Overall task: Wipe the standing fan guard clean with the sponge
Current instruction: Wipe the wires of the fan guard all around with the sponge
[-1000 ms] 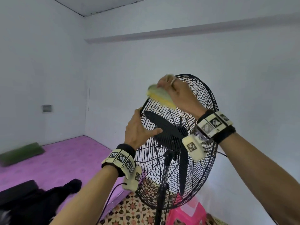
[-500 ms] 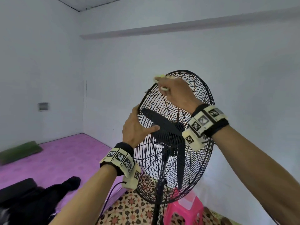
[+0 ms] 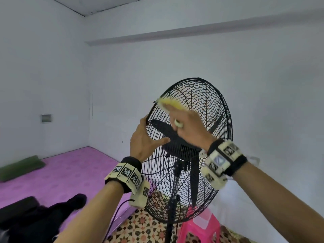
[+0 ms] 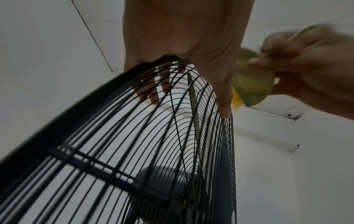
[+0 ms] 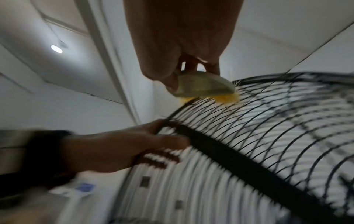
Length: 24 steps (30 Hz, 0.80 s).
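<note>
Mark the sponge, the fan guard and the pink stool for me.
sponge [image 5: 205, 85]: right wrist view, its pale green back, below the right hand's fingers.
fan guard [image 3: 196, 95]: head view, upper wire mesh.
pink stool [image 3: 201, 227]: head view, its seat top, behind the fan pole.

Head view evenly bright; wrist views dim, motion-blurred, perhaps backlit.

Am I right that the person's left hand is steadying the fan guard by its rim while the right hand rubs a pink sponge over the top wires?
Not quite: the sponge is yellow and green, not pink, as the right wrist view shows. The rest holds: the left hand grips the fan guard at its rim, and the right hand presses the sponge on the upper wires.
</note>
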Each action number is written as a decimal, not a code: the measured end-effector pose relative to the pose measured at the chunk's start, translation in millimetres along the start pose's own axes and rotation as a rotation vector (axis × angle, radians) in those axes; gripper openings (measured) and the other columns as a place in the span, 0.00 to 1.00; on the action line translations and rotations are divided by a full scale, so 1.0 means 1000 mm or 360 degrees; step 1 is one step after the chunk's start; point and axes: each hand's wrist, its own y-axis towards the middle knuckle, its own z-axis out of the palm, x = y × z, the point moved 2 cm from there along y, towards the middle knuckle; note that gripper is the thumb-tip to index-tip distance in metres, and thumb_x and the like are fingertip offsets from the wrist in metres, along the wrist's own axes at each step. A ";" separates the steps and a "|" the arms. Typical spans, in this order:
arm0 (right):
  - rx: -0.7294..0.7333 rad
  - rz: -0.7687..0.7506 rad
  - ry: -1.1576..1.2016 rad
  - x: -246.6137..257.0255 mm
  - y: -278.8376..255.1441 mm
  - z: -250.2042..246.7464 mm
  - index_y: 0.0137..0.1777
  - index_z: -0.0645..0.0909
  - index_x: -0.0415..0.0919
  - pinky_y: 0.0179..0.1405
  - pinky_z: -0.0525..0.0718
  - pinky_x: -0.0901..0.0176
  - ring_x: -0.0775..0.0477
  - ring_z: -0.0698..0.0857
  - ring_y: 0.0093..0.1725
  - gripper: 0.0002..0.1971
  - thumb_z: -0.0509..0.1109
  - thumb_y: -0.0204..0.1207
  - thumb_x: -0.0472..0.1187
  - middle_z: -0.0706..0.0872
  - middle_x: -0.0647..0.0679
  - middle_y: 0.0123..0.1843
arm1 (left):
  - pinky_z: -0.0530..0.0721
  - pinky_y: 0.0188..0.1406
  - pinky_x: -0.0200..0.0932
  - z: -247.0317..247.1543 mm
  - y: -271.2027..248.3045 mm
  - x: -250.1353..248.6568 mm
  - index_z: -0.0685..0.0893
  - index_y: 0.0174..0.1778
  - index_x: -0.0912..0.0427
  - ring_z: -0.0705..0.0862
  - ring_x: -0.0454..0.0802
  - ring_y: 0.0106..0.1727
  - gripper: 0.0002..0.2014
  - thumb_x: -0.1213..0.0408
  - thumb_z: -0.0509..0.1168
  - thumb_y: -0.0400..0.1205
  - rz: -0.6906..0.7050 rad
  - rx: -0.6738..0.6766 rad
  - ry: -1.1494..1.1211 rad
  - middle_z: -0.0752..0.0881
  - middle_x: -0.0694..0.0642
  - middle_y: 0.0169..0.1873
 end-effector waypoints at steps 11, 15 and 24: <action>-0.0046 0.0266 0.0256 -0.023 -0.017 -0.001 0.42 0.80 0.44 0.29 0.81 0.75 0.68 0.86 0.38 0.13 0.67 0.79 0.24 0.80 0.58 0.74 | 0.79 0.70 0.52 -0.001 -0.002 -0.003 0.64 0.85 0.49 0.81 0.54 0.74 0.57 0.40 0.87 0.64 0.0014 -0.0002 -0.0012 0.82 0.53 0.76; 0.0019 0.0252 0.0462 -0.009 -0.034 0.006 0.59 0.76 0.48 0.24 0.83 0.69 0.53 0.87 0.35 0.09 0.64 0.87 0.33 0.85 0.46 0.67 | 0.79 0.69 0.50 -0.003 0.000 0.000 0.64 0.85 0.49 0.81 0.55 0.73 0.57 0.39 0.86 0.64 -0.0006 -0.0014 0.0011 0.82 0.53 0.75; -0.0560 0.0746 0.0203 -0.045 -0.022 -0.042 0.67 0.88 0.43 0.36 0.85 0.75 0.57 0.90 0.46 0.16 0.78 0.79 0.40 0.93 0.52 0.57 | 0.82 0.73 0.60 -0.004 -0.004 -0.002 0.64 0.85 0.48 0.81 0.55 0.75 0.58 0.36 0.85 0.63 -0.0026 0.0010 -0.0020 0.82 0.52 0.76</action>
